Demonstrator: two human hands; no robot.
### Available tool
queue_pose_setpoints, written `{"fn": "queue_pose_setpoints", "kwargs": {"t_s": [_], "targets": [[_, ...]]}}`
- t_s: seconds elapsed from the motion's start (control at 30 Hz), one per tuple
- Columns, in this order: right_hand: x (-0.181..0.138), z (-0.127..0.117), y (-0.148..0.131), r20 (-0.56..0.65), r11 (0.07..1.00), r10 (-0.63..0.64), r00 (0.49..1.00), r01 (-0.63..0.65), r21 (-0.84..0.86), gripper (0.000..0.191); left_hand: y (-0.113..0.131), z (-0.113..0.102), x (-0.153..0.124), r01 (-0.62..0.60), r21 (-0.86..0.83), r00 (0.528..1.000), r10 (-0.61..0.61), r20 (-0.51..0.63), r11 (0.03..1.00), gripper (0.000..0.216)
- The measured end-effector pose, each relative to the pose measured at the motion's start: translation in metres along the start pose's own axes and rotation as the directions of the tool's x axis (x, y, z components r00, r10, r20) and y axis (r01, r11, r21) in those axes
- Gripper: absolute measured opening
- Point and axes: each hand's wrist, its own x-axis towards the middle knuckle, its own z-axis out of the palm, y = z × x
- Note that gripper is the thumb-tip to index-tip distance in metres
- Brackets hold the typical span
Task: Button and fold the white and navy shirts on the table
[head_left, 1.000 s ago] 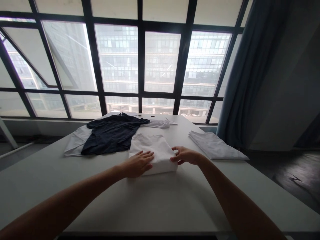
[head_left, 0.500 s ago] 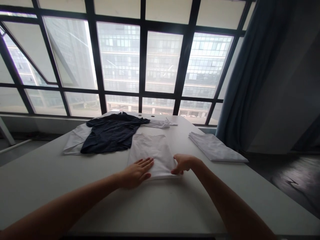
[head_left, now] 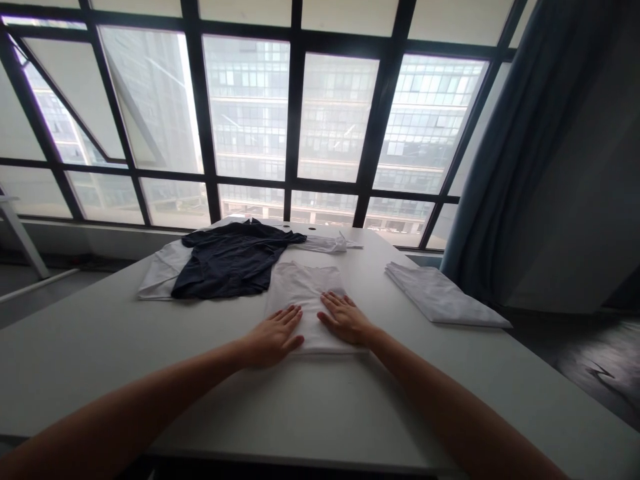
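Note:
A folded white garment (head_left: 307,283) lies flat on the white table (head_left: 280,413) in front of me. My left hand (head_left: 274,337) rests palm down across its left front part, fingers stretched out. On its right side my right hand (head_left: 346,319) also lies flat, fingers extended and pointing inward. Neither hand grips the cloth. Slight creases run over the top between the hands.
A dark navy shirt (head_left: 230,260) is spread at the back left, over white cloth (head_left: 163,270). More white fabric (head_left: 323,243) lies behind. Near the right edge sits another folded white garment (head_left: 445,293). A dark curtain (head_left: 505,173) and windows stand beyond.
My right hand has let go of the garment's right edge and moved onto its top, opening out flat. My left hand stays pressed on the left side. The view has shifted slightly.

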Motion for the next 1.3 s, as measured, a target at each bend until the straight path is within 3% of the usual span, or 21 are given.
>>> {"fn": "queue_pose_setpoints", "kwargs": {"t_s": [0.13,0.27,0.33,0.43,0.5,0.6,0.7,0.83,0.93,1.07,1.17,1.23,1.3], "targets": [[-0.008,-0.012,0.007,0.0,0.992,0.095,0.995,-0.095,-0.087,0.074,-0.015,-0.007,-0.001,-0.048,0.016,0.998,0.047,0.031,0.999,0.072],[-0.02,-0.021,-0.022,-0.057,0.973,0.092,0.994,-0.102,-0.206,0.077,-0.048,-0.033,-0.002,-0.144,0.055,0.988,0.141,0.061,0.988,0.057],[-0.022,-0.023,-0.035,-0.12,0.978,0.049,0.992,-0.072,-0.196,0.07,-0.056,-0.047,-0.005,-0.131,0.082,0.991,0.129,0.037,0.988,0.047],[-0.016,-0.02,-0.039,-0.227,0.993,-0.027,0.974,0.0,-0.119,0.059,-0.04,-0.05,-0.007,-0.102,0.077,0.988,0.11,-0.11,0.992,0.041],[-0.009,-0.015,-0.031,-0.226,0.995,-0.044,0.973,0.023,-0.094,0.058,-0.018,-0.04,-0.007,-0.175,0.054,0.972,0.181,-0.149,0.983,0.046],[-0.002,-0.008,-0.009,-0.097,0.998,0.012,0.995,-0.017,-0.058,0.065,0.008,-0.022,-0.007,-0.276,0.042,0.959,0.278,-0.05,0.96,0.066],[-0.001,-0.008,0.017,0.01,0.995,0.097,0.995,-0.096,-0.041,0.073,0.015,-0.016,-0.008,-0.27,0.041,0.963,0.269,0.031,0.962,0.069],[-0.002,-0.014,0.044,0.043,0.973,0.213,0.976,-0.208,-0.099,0.074,0.012,-0.02,-0.012,-0.282,0.033,0.959,0.281,0.041,0.959,0.077],[0.003,-0.017,0.044,-0.001,0.966,0.215,0.977,-0.213,-0.149,0.072,0.011,-0.021,-0.014,-0.301,0.042,0.953,0.3,0.035,0.953,0.081],[0.031,-0.014,0.011,-0.096,0.989,0.031,0.995,-0.045,-0.138,0.07,0.012,-0.019,-0.012,-0.323,0.042,0.946,0.322,0.028,0.945,0.08],[0.068,-0.007,-0.015,-0.008,0.992,-0.109,0.994,0.109,-0.065,0.074,0.011,-0.017,-0.012,-0.315,0.06,0.949,0.315,0.01,0.947,0.081],[0.093,-0.001,-0.017,0.053,0.989,-0.137,0.989,0.139,-0.042,0.076,0.011,-0.017,-0.013,-0.299,0.071,0.954,0.3,-0.004,0.952,0.08],[0.114,0.001,-0.004,0.068,0.994,-0.088,0.994,0.092,-0.055,0.077,0.01,-0.017,-0.014,-0.295,0.067,0.955,0.297,-0.009,0.953,0.079]]}}
